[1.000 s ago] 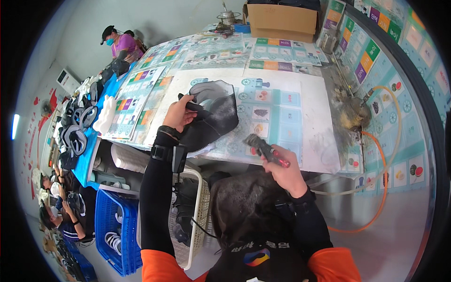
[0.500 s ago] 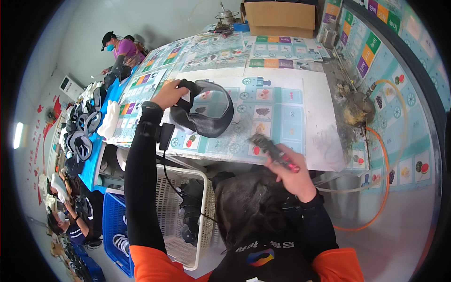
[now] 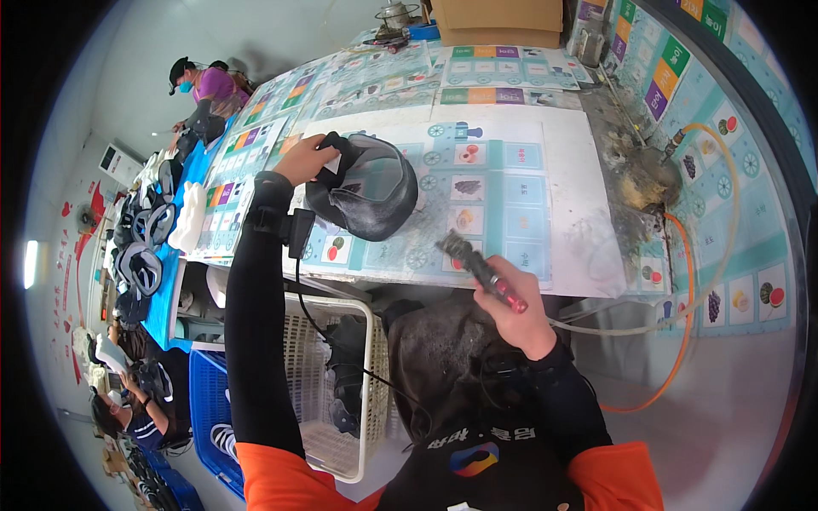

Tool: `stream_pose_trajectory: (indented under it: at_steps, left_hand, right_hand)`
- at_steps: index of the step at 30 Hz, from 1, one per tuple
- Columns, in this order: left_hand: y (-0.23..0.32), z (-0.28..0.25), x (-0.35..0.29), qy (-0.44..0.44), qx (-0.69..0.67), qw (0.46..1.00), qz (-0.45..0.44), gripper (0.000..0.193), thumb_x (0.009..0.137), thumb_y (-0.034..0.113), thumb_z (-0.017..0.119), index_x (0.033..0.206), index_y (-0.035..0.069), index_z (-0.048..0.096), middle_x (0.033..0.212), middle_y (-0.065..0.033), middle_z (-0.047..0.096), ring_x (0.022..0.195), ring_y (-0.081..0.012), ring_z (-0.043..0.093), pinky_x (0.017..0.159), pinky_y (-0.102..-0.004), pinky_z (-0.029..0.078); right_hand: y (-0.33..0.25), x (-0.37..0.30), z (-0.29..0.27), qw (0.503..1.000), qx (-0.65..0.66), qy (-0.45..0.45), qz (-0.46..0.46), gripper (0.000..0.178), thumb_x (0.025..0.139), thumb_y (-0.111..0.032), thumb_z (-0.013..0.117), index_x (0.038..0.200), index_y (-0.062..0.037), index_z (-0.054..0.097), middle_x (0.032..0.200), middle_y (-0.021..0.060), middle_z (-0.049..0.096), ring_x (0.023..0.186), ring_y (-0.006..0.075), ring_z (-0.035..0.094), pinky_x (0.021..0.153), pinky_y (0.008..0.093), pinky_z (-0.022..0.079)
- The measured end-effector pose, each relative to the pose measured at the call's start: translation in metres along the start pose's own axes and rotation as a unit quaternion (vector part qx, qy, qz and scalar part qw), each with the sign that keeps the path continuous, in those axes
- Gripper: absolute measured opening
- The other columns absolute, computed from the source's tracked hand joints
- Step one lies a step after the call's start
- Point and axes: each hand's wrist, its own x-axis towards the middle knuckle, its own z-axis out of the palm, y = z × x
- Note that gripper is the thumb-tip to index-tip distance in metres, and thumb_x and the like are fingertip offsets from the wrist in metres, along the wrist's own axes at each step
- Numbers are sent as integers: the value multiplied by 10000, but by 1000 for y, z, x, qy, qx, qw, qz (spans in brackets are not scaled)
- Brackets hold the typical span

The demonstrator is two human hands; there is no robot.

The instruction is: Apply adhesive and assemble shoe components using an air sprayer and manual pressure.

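A dark grey shoe upper (image 3: 375, 211) is held over the table's near left part, its opening facing up. My left hand (image 3: 305, 160) is closed on its black end, where a small white label shows. To the right, my right hand (image 3: 516, 308) is wrapped round a slim spray gun (image 3: 479, 265) with a red body and a grimy dark nozzle. The nozzle points up and left toward the upper, with a gap between them. A clear hose (image 3: 601, 330) runs away to the right from behind that hand. Faint mist seems to hang at the table's near edge.
Printed sheets cover the table (image 3: 582, 217). A cardboard box (image 3: 498, 24) stands at the back, and a crusted pot (image 3: 648, 180) with hoses at the right. Beneath are a cream basket (image 3: 368, 400) and a blue crate (image 3: 204, 409). Other people work at the left.
The gun and my right hand have shifted slightly left, and the gun shows more sharply. My left hand keeps its grip on the upper. The whole view has shifted a little.
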Motion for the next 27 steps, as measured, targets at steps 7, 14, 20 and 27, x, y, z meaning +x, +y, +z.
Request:
stream_pose_trajectory:
  at_steps: [7,14,20,27]
  left_hand:
    - [-2,-2,-5,6,9,1000,16,480,918,359,689,1272,36,669,970,-90,717,777,-177,691,638,-320,567]
    - [31,3,-16,4,12,1000,-12,420,918,305,736,1178,-23,699,931,-111,712,818,-193,680,751,-337,537]
    - [33,-16,-23,-21,192,979,57,543,901,380,742,1283,3,660,1122,-226,725,1015,-348,701,902,-409,525]
    - [69,-44,-41,-42,170,972,156,361,987,267,685,1278,59,640,1057,-141,733,925,-260,699,861,-369,533]
  right_hand:
    - [7,2,6,999,-39,-14,11,170,847,-65,663,993,-1,603,718,183,565,645,392,568,627,391,462]
    - [1,5,17,996,-70,-20,44,212,822,-56,652,1020,8,616,761,221,606,704,437,613,645,425,485]
    - [-11,2,34,986,-95,-139,16,324,851,-49,657,1167,19,648,903,108,746,774,223,706,733,303,531]
    - [-35,4,-19,998,-21,-54,11,277,843,-23,660,1118,8,633,806,170,666,715,285,689,675,372,504]
